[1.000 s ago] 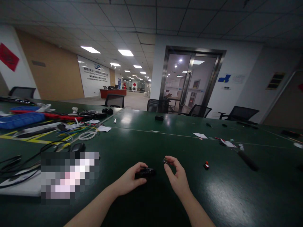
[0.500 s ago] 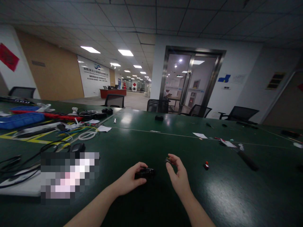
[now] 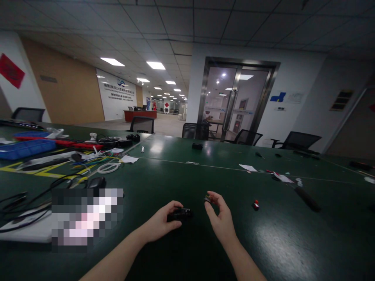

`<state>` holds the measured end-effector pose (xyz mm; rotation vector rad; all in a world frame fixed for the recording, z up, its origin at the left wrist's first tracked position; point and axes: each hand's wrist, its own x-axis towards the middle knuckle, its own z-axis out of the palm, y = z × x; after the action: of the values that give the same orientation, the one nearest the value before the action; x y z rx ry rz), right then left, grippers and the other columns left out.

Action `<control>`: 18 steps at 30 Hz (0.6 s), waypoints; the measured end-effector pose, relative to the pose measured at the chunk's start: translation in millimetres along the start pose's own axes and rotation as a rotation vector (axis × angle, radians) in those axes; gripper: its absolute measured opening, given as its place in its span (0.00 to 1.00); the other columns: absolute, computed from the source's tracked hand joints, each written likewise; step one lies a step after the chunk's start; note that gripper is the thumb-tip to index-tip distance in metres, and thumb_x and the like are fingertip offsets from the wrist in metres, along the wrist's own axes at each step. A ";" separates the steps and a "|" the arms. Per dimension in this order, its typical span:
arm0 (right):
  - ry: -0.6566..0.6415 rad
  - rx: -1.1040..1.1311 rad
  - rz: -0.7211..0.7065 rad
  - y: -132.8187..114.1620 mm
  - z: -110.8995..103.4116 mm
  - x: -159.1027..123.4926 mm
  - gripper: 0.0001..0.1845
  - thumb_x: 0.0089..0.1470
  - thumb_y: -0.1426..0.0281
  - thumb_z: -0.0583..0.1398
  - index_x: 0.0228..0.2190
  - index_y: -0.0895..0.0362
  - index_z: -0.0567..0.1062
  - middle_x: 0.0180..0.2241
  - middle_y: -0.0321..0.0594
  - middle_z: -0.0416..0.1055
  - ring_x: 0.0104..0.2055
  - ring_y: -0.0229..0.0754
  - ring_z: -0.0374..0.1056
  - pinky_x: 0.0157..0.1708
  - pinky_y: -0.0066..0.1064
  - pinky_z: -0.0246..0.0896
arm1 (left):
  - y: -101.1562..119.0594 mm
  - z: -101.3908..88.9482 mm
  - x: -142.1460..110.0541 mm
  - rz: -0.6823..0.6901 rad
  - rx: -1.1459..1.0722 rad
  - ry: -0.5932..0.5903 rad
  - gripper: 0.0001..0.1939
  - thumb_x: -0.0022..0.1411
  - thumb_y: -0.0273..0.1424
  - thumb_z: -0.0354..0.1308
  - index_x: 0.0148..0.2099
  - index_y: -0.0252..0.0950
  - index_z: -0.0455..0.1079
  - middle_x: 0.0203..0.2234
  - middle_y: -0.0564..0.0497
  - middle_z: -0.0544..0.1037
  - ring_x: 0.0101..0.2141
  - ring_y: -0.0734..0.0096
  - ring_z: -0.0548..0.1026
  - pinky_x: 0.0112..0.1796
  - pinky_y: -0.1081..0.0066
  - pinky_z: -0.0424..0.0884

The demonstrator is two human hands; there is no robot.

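Observation:
On the dark green table (image 3: 164, 179), my left hand (image 3: 162, 222) is closed around the left end of a small black glossy device (image 3: 181, 213), thumb on the near side and fingers on the far side. The device lies level, and its exact kind is not clear. To its right, my right hand (image 3: 218, 214) pinches a small dark piece (image 3: 208, 198) between thumb and fingertips. This piece is too small to name and is held apart from the black device. A small red and black object (image 3: 256, 205) lies to the right of my right hand.
Cables, a blue tray (image 3: 27, 149), a computer mouse (image 3: 96, 182) and a white coiled cord (image 3: 108, 168) crowd the left side. A black box (image 3: 197, 146) sits at the far side. Paper (image 3: 247, 168) and a long dark-handled tool (image 3: 307, 198) lie at the right.

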<state>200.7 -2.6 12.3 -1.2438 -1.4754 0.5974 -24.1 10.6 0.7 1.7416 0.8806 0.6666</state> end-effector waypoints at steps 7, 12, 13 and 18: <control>-0.003 -0.010 -0.017 -1.0 0.8 -0.9 0.18 0.50 0.63 0.58 0.43 0.54 0.69 0.39 0.40 0.71 0.44 0.45 0.66 0.47 0.40 0.60 | -2.0 1.3 2.1 0.045 0.011 0.023 0.21 0.55 0.25 0.57 0.51 0.40 0.57 0.44 0.51 0.72 0.46 0.63 0.69 0.48 0.64 0.61; -0.066 -0.032 0.001 -5.1 1.4 -2.0 0.16 0.50 0.64 0.57 0.43 0.53 0.69 0.41 0.40 0.70 0.46 0.45 0.66 0.48 0.41 0.59 | 0.3 0.8 1.3 0.026 0.026 0.027 0.21 0.55 0.26 0.57 0.51 0.40 0.57 0.43 0.51 0.72 0.45 0.63 0.70 0.46 0.64 0.62; -0.083 -0.034 0.003 -6.5 1.6 -2.4 0.16 0.50 0.64 0.57 0.42 0.53 0.69 0.41 0.40 0.70 0.46 0.45 0.66 0.48 0.42 0.59 | 1.1 0.7 1.1 0.023 0.024 0.026 0.21 0.55 0.26 0.57 0.51 0.41 0.57 0.43 0.51 0.72 0.45 0.63 0.70 0.47 0.64 0.62; -0.150 -0.038 0.013 -14.1 3.2 -5.4 0.14 0.50 0.64 0.58 0.40 0.53 0.71 0.41 0.40 0.70 0.46 0.46 0.66 0.48 0.42 0.60 | 6.0 1.3 0.6 0.014 0.026 0.019 0.21 0.56 0.26 0.57 0.51 0.40 0.58 0.43 0.51 0.72 0.45 0.64 0.70 0.47 0.64 0.63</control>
<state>191.8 -11.4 21.4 -1.2607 -1.6101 0.6864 -21.3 9.2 5.9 1.7689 0.8944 0.6846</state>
